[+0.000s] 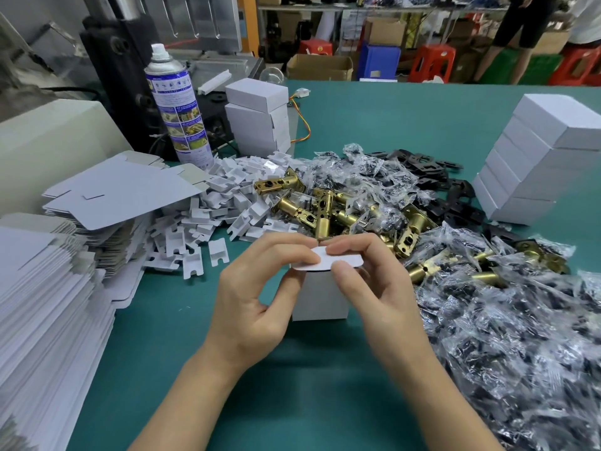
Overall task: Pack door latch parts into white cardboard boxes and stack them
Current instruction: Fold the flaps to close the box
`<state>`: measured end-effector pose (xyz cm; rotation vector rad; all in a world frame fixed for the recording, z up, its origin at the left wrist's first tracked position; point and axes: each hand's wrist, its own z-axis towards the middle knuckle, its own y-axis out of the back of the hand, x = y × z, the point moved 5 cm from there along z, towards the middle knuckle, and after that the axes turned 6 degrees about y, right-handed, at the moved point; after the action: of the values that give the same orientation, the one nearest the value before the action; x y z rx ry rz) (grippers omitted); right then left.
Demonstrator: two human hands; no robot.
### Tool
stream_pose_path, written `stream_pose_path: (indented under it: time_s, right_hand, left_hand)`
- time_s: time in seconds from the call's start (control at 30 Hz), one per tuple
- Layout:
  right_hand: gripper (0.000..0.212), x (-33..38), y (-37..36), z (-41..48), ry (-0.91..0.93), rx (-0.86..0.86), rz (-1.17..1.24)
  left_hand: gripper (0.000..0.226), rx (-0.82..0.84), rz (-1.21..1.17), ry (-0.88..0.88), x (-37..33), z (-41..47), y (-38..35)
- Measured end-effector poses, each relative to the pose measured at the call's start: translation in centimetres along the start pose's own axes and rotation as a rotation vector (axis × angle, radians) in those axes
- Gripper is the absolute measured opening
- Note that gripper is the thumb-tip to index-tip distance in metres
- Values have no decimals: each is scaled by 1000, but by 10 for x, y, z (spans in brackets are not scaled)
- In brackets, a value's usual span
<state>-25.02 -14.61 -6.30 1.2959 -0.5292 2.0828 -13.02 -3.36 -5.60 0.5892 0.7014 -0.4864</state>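
- Your left hand (257, 297) and right hand (374, 288) pinch the top flap (338, 260) of the white box (320, 299).
- The white box stands on the bench (292, 385) between your hands; the top flap hides its inside.

Latches (320, 206) behind box (320, 301), flat cartons (48, 288) left.

box (320, 301): contents hidden | spray can (177, 105): text illegible | cartons (39, 320): cropped left

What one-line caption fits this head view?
Left hand and right hand pinch the top flap of an upright white box on the green table, beside brass latches and bagged parts.
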Motion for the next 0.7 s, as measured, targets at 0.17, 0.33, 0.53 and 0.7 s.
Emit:
stream_pose_path:
  time_s: [0.17,0.33,0.53,0.7]
  right_hand:
    - [18,-2,0,-1,11,38,-31]
    - [24,-2,2,1,17,47,-91]
    - [23,-3,0,1,22,60,-121]
    - [26,-3,1,0,58,76,-96]
  left_hand:
    - [17,-46,-7,75,-2,0,0]
    - [14,-75,19,93,-3,3,-2]
    - [14,-83,-7,84,-3,3,-2]
    - [14,-53,-45,89,-1,3,0]
